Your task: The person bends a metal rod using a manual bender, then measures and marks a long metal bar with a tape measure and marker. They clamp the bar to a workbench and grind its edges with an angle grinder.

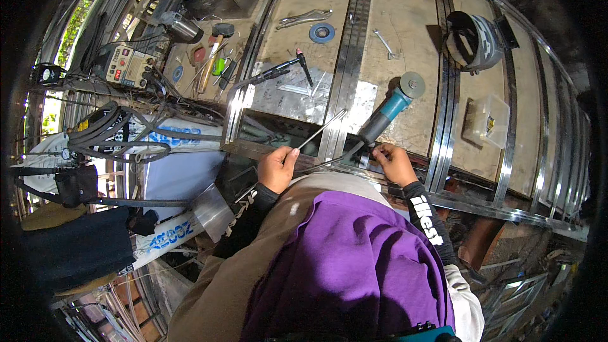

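Observation:
My left hand [277,168] is closed around a thin metal rod [322,128] that slants up to the right over a dark metal frame [272,128] at the table's near edge. My right hand [394,163] rests with its fingers pinched on a small metal piece at the table edge, just below a blue angle grinder [387,111] lying on the table. Whether the right hand grips that piece I cannot make out. Both forearms wear dark sleeves, and a purple garment fills the lower middle.
On the metal worktable [405,38] lie a welding torch [285,68], a blue grinding disc [322,32], a wrench [384,42], pliers [304,18], a welding helmet [474,41] and a clear plastic box [486,120]. A welding machine [128,66] and coiled cables [107,130] stand at the left.

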`<act>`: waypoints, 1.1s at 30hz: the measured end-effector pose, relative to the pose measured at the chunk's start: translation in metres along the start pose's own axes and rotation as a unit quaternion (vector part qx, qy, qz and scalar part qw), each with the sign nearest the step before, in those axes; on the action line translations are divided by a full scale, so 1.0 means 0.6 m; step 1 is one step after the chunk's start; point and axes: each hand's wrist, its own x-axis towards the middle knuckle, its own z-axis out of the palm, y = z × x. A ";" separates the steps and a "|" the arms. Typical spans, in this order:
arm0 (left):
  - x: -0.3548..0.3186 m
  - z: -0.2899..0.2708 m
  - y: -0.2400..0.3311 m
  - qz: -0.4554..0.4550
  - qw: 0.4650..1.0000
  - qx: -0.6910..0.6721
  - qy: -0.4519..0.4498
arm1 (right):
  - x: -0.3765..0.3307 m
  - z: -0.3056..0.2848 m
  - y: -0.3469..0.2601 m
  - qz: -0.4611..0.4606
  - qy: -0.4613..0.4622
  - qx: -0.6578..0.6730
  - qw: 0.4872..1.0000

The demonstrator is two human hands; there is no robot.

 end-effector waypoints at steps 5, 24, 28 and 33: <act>0.007 -0.001 0.013 0.003 1.000 0.031 -0.005 | -0.015 0.014 -0.021 -0.033 -0.026 -0.038 0.998; -0.005 0.011 -0.047 0.027 0.998 0.039 -0.035 | -0.042 0.048 0.010 -0.019 -0.033 -0.069 0.997; 0.006 -0.005 -0.081 0.076 0.996 0.032 -0.028 | -0.037 0.058 -0.001 0.024 -0.003 -0.105 0.994; 0.060 -0.041 -0.132 0.056 0.997 0.007 -0.059 | -0.030 0.092 -0.020 0.065 0.020 -0.152 0.986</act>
